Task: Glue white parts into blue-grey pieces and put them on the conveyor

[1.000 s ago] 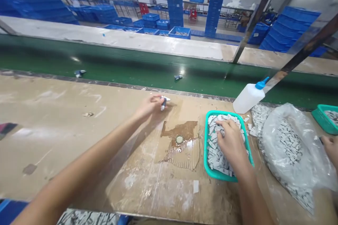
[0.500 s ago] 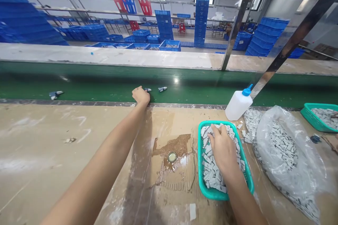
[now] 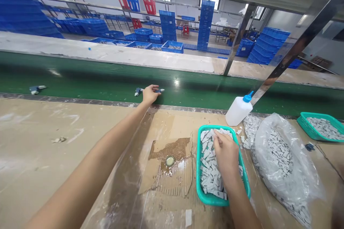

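Observation:
My left hand [image 3: 151,94] reaches over the green conveyor belt [image 3: 188,94], its fingers closed round a small dark-blue and white part [image 3: 161,91] whose white tip sticks out to the right. Just left of that hand lies a similar blue and white part [image 3: 138,91]. My right hand [image 3: 226,148] is over a green plastic basket [image 3: 199,171] full of small flat grey pieces [image 3: 211,164]. Its thumb and forefinger are pinched on what looks like one grey piece, mostly hidden. Between the arms, a wet cardboard piece [image 3: 157,177] carries a small round cap [image 3: 170,161] with clear liquid around it.
A white squeeze bottle [image 3: 238,111] with a blue nozzle stands behind the basket. Right of it lies a clear plastic bag [image 3: 301,171] of grey pieces, with a second green basket [image 3: 309,127] beyond. Another blue and white part [image 3: 37,89] sits far left on the belt. Metal posts rise at right.
My left hand has shifted from the left-hand part to the right-hand one. The far-left part has moved further left. My right thumb and forefinger have come together. The whole view has shifted slightly.

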A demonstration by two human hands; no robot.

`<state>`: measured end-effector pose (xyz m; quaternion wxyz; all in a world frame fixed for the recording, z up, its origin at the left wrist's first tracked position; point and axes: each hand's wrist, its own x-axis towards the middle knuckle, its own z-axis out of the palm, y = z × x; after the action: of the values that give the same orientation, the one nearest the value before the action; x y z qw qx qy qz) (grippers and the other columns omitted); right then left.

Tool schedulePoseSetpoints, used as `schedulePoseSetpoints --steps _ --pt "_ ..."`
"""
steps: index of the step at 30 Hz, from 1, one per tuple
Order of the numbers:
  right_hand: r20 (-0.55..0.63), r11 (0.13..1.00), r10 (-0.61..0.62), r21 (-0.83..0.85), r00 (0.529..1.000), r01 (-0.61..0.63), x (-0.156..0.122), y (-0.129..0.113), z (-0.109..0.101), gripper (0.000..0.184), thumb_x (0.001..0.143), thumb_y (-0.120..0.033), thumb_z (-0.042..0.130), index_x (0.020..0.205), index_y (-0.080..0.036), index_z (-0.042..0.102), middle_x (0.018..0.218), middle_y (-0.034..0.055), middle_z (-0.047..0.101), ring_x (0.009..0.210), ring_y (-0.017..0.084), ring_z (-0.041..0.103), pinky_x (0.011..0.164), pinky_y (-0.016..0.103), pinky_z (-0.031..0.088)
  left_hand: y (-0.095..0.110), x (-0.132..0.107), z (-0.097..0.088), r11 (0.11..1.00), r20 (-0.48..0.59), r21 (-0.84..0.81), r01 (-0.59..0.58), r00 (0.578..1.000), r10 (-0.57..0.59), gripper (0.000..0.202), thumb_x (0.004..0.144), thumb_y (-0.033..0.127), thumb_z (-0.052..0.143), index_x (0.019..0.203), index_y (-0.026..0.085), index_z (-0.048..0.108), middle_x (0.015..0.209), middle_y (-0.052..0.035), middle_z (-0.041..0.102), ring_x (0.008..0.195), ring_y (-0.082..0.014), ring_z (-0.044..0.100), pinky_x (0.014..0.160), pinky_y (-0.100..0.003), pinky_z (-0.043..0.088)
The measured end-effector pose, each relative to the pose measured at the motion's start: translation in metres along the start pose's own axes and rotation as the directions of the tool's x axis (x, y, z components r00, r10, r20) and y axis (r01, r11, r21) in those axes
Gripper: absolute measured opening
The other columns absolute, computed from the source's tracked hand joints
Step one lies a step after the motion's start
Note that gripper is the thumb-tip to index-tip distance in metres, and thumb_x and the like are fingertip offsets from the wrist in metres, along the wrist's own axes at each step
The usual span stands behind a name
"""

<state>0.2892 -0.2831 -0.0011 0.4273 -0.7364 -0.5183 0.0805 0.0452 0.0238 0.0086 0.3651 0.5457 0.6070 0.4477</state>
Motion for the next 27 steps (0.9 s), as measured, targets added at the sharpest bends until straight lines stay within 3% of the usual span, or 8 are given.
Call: schedulePoseSetpoints --steps 2,5,8,10,16,20,22,27 --pt "0.056 0.950 0.165 0.261 0.985 -0.174 0.000 -0.005 -0.005 0.036 0.087 -0.033 0.055 0.109 -0.014 0.076 0.103 0.0137 0.076 0.079 0.024 0.073 0.076 0.040 0.060 0.006 -0.020 -0.006 0.988 0.072 -0.147 0.048 0.997 -0.037 0.036 0.065 0.004 0.076 0.099 0.009 0.067 0.104 -0.0130 0.070 0.108 -0.0258 0.064 0.098 -0.037 0.050" --pt "0.263 0.752 0.305 0.523 0.915 -0.401 0.001 -0.014 -0.014 0.036 0.078 -0.037 0.069 0.105 -0.015 0.077 0.094 0.0112 0.078 0.083 0.026 0.076 0.082 0.042 0.062 0.009 -0.063 -0.014 0.937 0.204 -0.322 0.135 0.977 -0.070 0.024 0.070 0.008 0.076 0.093 0.006 0.070 0.100 -0.0146 0.072 0.094 -0.0214 0.069 0.086 -0.031 0.055" --pt "0.380 0.628 0.322 0.599 0.867 -0.496 0.003 -0.021 -0.022 0.040 0.070 -0.041 0.081 0.101 -0.016 0.078 0.091 0.0099 0.079 0.091 0.029 0.076 0.089 0.044 0.061 0.008 -0.114 -0.025 0.839 0.327 -0.480 0.257 0.940 -0.101 0.025 0.070 0.003 0.075 0.095 0.007 0.073 0.102 -0.0147 0.073 0.090 -0.0190 0.070 0.083 -0.027 0.056" --pt "0.399 0.629 0.299 0.601 0.867 -0.493 0.003 -0.025 -0.024 0.042 0.066 -0.043 0.084 0.098 -0.016 0.079 0.093 0.0099 0.079 0.089 0.029 0.077 0.089 0.045 0.061 0.005 -0.146 -0.033 0.735 0.417 -0.571 0.366 0.901 -0.125 0.036 0.068 -0.003 0.074 0.101 0.009 0.072 0.097 -0.0120 0.074 0.085 -0.0164 0.071 0.080 -0.024 0.057" --pt "0.494 0.808 0.034 0.498 0.869 -0.314 -0.010 -0.050 -0.014 0.041 0.076 -0.046 0.075 0.108 -0.020 0.077 0.102 0.0097 0.077 0.082 0.027 0.076 0.079 0.044 0.064 -0.007 -0.207 -0.046 0.475 0.582 -0.661 0.581 0.796 -0.165 0.035 0.073 -0.006 0.071 0.102 0.012 0.071 0.088 -0.0083 0.074 0.080 -0.0141 0.072 0.074 -0.019 0.057" --pt "0.550 0.885 -0.048 0.410 0.834 -0.220 -0.027 -0.071 0.009 0.031 0.083 -0.042 0.067 0.100 -0.018 0.077 0.102 0.0099 0.075 0.088 0.024 0.074 0.082 0.037 0.062 -0.017 -0.220 -0.050 0.341 0.622 -0.695 0.633 0.767 -0.156 0.025 0.078 0.001 0.071 0.099 0.013 0.068 0.090 -0.0078 0.074 0.083 -0.0192 0.073 0.079 -0.033 0.061" --pt "0.546 0.947 -0.090 0.307 0.833 -0.099 -0.032 -0.075 0.020 0.026 0.084 -0.037 0.065 0.098 -0.019 0.077 0.098 0.0092 0.076 0.087 0.022 0.073 0.081 0.036 0.060 -0.020 -0.222 -0.053 0.312 0.620 -0.710 0.631 0.770 -0.148 0.025 0.079 0.002 0.071 0.101 0.011 0.068 0.093 -0.0092 0.073 0.089 -0.0222 0.073 0.082 -0.037 0.061" --pt "0.500 0.972 -0.234 0.106 0.834 0.210 -0.036 -0.069 0.032 0.024 0.087 -0.033 0.063 0.100 -0.020 0.079 0.093 0.0069 0.077 0.077 0.019 0.069 0.075 0.032 0.057 -0.021 -0.217 -0.057 0.189 0.514 -0.819 0.541 0.840 -0.177 0.026 0.082 -0.005 0.065 0.104 0.008 0.069 0.095 -0.0100 0.072 0.085 -0.0148 0.071 0.086 -0.027 0.056"
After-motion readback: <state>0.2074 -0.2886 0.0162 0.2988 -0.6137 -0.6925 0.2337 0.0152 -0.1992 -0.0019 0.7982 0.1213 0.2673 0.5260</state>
